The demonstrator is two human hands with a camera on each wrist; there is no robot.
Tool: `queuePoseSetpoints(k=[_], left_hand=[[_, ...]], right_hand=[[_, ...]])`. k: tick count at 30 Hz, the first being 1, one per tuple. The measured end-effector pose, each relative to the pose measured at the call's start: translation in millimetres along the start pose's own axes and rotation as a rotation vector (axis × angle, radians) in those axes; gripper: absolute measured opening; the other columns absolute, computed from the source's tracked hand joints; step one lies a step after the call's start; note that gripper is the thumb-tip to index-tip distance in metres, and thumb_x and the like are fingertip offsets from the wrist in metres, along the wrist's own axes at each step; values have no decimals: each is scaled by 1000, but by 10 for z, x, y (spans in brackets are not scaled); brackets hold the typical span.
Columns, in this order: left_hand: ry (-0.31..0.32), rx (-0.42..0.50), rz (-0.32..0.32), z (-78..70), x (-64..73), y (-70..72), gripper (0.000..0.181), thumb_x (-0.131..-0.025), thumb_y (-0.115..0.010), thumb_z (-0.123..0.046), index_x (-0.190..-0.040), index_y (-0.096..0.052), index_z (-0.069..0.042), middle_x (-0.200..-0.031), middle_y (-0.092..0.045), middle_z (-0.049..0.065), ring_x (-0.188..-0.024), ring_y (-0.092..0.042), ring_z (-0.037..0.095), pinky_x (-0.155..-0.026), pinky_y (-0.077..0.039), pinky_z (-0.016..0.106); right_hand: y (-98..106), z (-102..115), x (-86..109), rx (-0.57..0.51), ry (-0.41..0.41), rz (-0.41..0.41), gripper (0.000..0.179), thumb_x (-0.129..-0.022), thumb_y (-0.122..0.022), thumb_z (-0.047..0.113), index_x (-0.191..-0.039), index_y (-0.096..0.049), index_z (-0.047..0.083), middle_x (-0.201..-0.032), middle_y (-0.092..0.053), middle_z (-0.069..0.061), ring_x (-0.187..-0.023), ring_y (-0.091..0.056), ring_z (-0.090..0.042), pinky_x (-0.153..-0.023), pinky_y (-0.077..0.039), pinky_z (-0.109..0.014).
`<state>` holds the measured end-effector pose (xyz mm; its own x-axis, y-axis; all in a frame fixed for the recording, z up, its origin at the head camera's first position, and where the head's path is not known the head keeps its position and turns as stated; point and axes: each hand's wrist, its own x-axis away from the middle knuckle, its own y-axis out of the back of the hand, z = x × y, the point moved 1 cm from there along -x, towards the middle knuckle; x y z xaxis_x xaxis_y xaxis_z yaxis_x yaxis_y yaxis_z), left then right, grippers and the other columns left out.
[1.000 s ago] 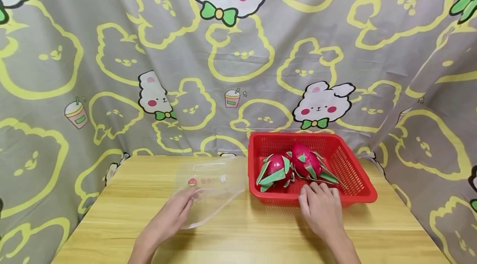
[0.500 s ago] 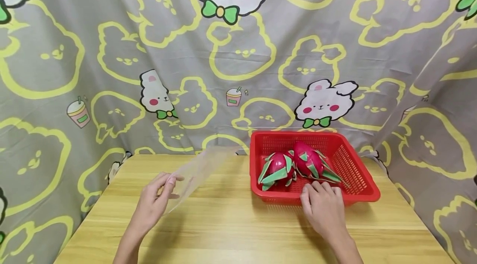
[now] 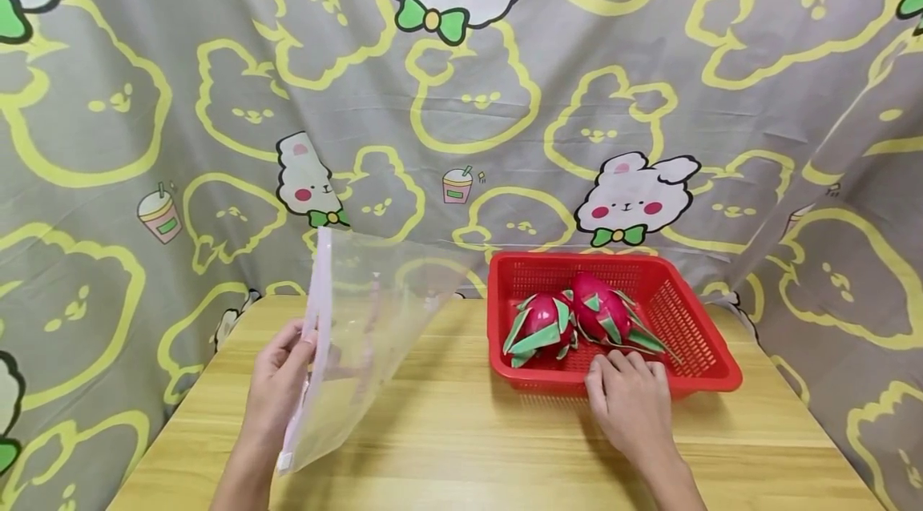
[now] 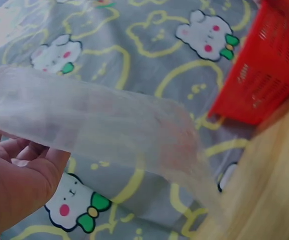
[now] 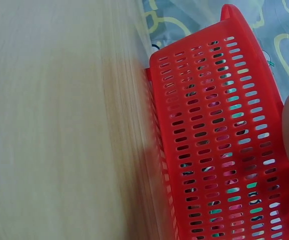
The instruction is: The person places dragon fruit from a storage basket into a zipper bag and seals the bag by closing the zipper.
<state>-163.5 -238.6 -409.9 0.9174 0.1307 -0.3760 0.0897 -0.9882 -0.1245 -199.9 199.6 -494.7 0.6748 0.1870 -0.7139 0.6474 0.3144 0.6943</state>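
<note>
My left hand (image 3: pixel 277 379) pinches a clear plastic slider zip bag (image 3: pixel 385 299) by its mouth edge. The bag is raised on edge over the left of the table, its zipper strip turned toward me and its body trailing right. In the left wrist view the bag (image 4: pixel 99 122) spreads out thin and hazy beyond the fingers (image 4: pixel 57 162). My right hand (image 3: pixel 633 407) grips the front rim of a red slotted plastic basket (image 3: pixel 530 376), fingers curled over it. Two dragon fruits lie inside: a rounder one (image 3: pixel 541 317) at left, a longer one (image 3: pixel 595 303) behind it.
A light wooden table (image 3: pixel 447 447) carries the basket at its back right. Behind and along the sides hangs a grey curtain (image 3: pixel 346 114) with cartoon prints, close to the table's back edge.
My left hand has lifted the bag from lying flat on the table and drawn it left, turning it up on edge. The right hand keeps its place on the basket rim.
</note>
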Motion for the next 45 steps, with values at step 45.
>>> queuePoseSetpoints(k=[45], left_hand=[[-408, -1084, -243, -396, 109, 283, 30, -96, -50, 0, -68, -46, -13, -65, -43, -2, -60, -40, 16, -54, -32, 33]], right_hand=[[-36, -18, 30, -3, -10, -21, 31, -96, -43, 24, -71, -56, 12, -77, -63, -9, -77, -56, -34, -69, -36, -49]])
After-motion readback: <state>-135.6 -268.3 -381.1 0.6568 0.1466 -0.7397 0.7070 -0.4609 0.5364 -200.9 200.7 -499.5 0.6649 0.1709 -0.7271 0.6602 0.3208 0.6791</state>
